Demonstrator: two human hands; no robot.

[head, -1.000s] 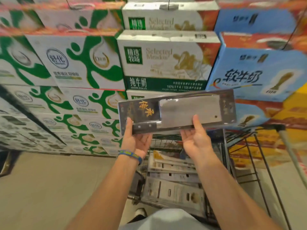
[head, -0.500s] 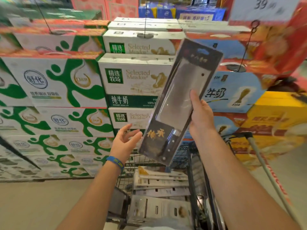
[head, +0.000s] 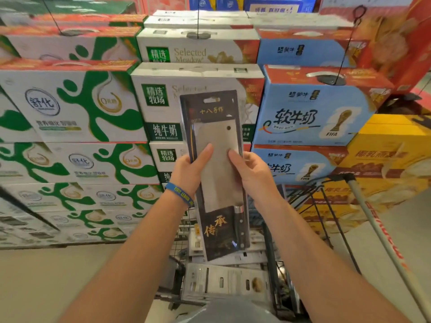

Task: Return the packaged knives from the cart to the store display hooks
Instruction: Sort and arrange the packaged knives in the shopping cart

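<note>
Carrying step: above the cart [head: 274, 271], the packaged knife [head: 217, 178] stands upright, hang-hole uppermost, with the left grip [head: 187, 171] and right grip [head: 254, 171] each pinching a side edge. No display hooks are in view, so the next move is to find one.

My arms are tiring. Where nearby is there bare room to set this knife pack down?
Bare floor lies left of the cart, below the green-and-white cartons; another strip lies right of the grey bar. Crowded: the cart is piled with packs under the knife pack you hold.
</note>
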